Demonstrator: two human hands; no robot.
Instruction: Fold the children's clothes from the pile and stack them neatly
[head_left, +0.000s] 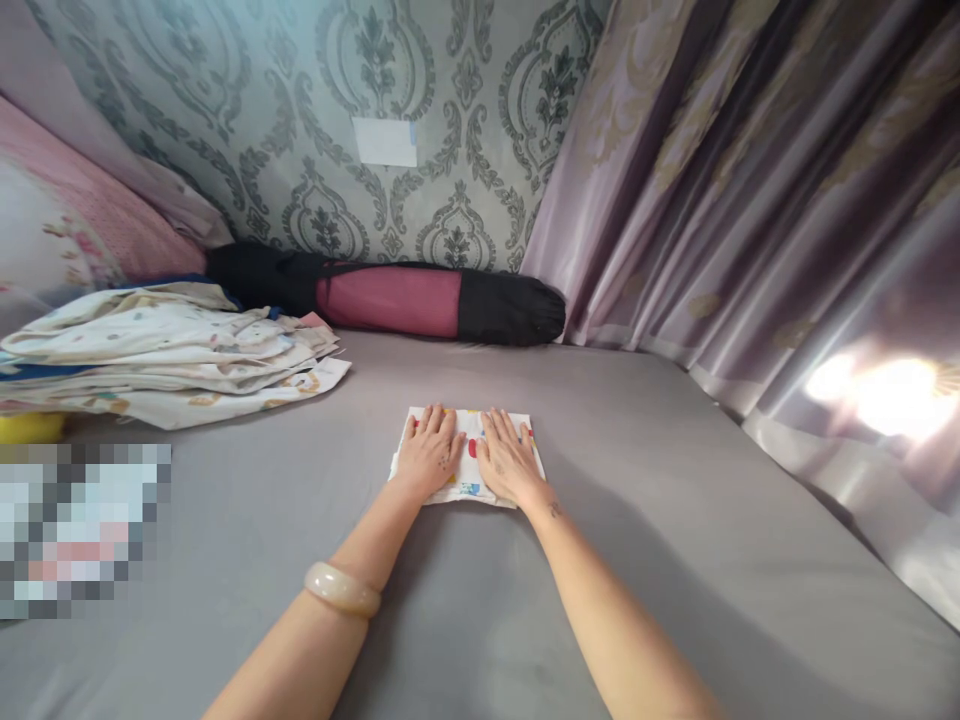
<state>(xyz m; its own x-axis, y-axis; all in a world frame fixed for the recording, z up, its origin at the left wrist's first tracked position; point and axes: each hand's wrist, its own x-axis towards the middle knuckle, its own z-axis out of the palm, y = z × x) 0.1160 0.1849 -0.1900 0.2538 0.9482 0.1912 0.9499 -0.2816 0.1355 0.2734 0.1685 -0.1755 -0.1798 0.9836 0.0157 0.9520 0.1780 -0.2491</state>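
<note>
A folded white cloth [470, 490] with red, yellow and blue prints lies flat on the grey bed sheet [300, 520]. On its left half rests my left hand [431, 452], palm down with the fingers stretched out. My right hand [510, 460] presses flat on the right half, its fingers also extended. A narrow strip of cloth shows between the two hands; much of the rest is hidden under them. Neither hand grips anything.
A loose pile of printed cloths [187, 350] lies at the left. Along the patterned wall [465, 180] stretches a long black and dark red bag [390, 300]. Purple curtains [675, 180] hang down the right side. A pixelated patch covers the lower left.
</note>
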